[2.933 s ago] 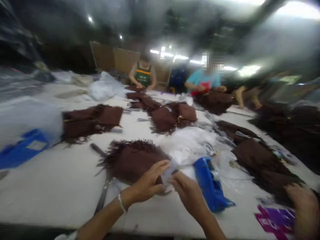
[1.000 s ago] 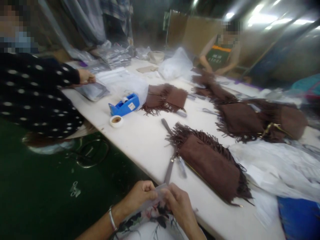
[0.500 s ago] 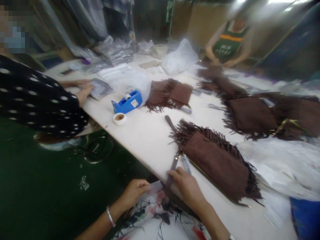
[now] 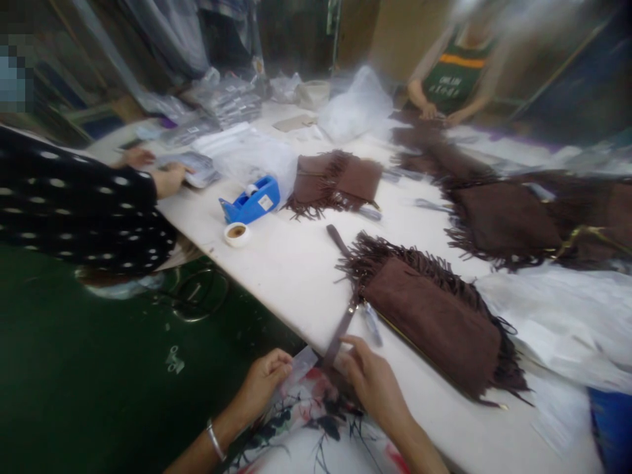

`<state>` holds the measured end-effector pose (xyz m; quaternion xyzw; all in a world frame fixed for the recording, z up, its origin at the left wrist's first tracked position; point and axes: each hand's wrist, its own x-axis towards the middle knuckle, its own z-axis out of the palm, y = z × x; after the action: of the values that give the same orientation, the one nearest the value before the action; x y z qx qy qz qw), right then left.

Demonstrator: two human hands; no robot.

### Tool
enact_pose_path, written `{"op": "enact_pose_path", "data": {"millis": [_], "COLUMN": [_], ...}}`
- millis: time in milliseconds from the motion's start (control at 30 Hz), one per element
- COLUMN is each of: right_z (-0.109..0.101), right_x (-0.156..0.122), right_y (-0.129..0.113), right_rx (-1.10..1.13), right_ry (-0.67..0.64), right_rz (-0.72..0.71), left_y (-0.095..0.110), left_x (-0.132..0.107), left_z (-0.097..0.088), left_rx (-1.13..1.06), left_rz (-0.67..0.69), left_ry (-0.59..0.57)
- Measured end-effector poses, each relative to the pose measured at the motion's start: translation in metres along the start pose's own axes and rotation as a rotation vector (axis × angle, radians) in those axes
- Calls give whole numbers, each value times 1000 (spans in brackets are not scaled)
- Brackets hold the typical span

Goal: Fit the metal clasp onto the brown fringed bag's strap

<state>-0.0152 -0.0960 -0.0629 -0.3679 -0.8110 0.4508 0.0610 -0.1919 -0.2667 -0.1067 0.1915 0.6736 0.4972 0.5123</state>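
My left hand [image 4: 264, 382], closed in a pinch, holds a small clear plastic piece [image 4: 303, 364] over my lap, just off the table edge. My right hand [image 4: 372, 378] is at the table edge with fingers apart, its index fingertip at the side of a brown wrist strap [image 4: 340, 332]. That strap runs from a metal clasp on a dark brown fringed suede bag [image 4: 434, 319], which lies on the table with its gold zip toward me. A small plastic-wrapped tag [image 4: 371, 322] lies beside the clasp. The strap's lower end is hard to make out.
A blue tape dispenser [image 4: 254, 201] and a tape roll [image 4: 237, 234] stand near the left edge. More fringed bags [image 4: 508, 217] lie right and behind, with plastic bags [image 4: 563, 322] at right. A co-worker's polka-dot sleeve [image 4: 89, 204] reaches in from the left; another person [image 4: 451, 79] works opposite.
My right hand's fingers have spread and shifted slightly right from the strap they were on. My left hand still holds the plastic, now tilted more upright. The left co-worker's hands have moved apart.
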Motion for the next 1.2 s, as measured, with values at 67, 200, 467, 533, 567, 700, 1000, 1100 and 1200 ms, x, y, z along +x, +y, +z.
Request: {"op": "enact_pose_path", "data": {"millis": [67,200,467,533,567,700,1000,1100,1200], "right_z": [7,38,79,80,80,81,34,7,-6], "right_x": [-11,-24,-27,-28,-29,-34,-28,-8,10], "right_y": [-4,-10,-14,-16,-18,-23,-7,3,6], "right_rx": [178,567,778,733,719,666,118,-286,-545], "right_ry": [-37,-182,-192,-105,-76,-15,-7,49,-73], "right_rz": [117,267,303,296,298,307,-6,-301,-473], "left_y": [1,4,13,12,10,2,-10,-12,-12], "left_x": [-3,-9,-21,-23,-23,-21,-11,-7,-2], "left_z": [-2,-6,-3,-1,0,7,-1,-8,-11], "left_rx": [-7,-1,17,12,2,-45,8,36,58], "left_rz": [10,17,45,53,55,70,19,9,5], "left_ry": [27,25,12,3,-4,-1,89,91,71]}}
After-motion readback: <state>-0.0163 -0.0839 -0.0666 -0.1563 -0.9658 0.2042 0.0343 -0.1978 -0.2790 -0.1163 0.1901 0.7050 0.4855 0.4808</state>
